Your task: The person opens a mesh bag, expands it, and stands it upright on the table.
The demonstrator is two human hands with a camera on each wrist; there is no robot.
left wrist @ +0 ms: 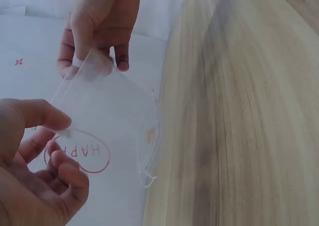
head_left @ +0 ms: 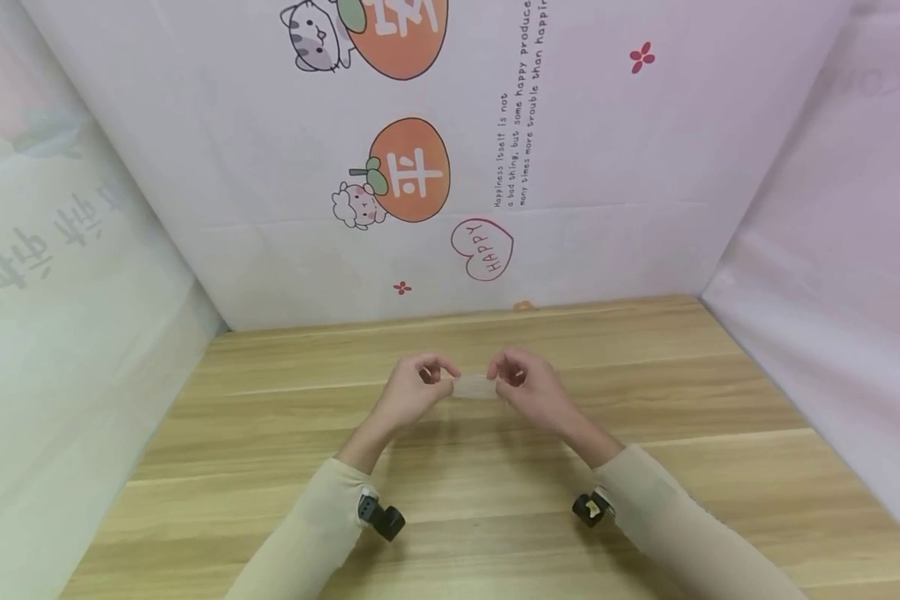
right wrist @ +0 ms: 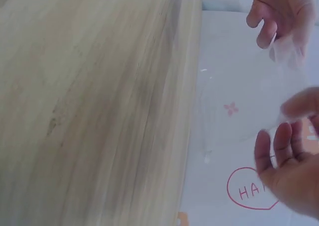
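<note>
A clear, thin plastic bag or film (head_left: 476,387) is stretched between both hands above the table. My left hand (head_left: 414,387) pinches one end between thumb and fingers. At the other end, my right hand (head_left: 531,390) pinches it in the same way. In the left wrist view the see-through plastic (left wrist: 117,109) hangs down with an uneven, crinkled lower edge. The right wrist view has the same plastic (right wrist: 239,86) spread between the fingertips, so sheer that the printed backdrop shows through. Whether it is a bag or a single sheet I cannot tell.
A wood-grain table (head_left: 480,533) lies under the hands. Behind it stands a white printed backdrop (head_left: 270,208) with cartoon fruit, text and a heart. White sheets (head_left: 60,333) enclose the left and right sides. Each sleeved forearm carries a small black camera (head_left: 386,521).
</note>
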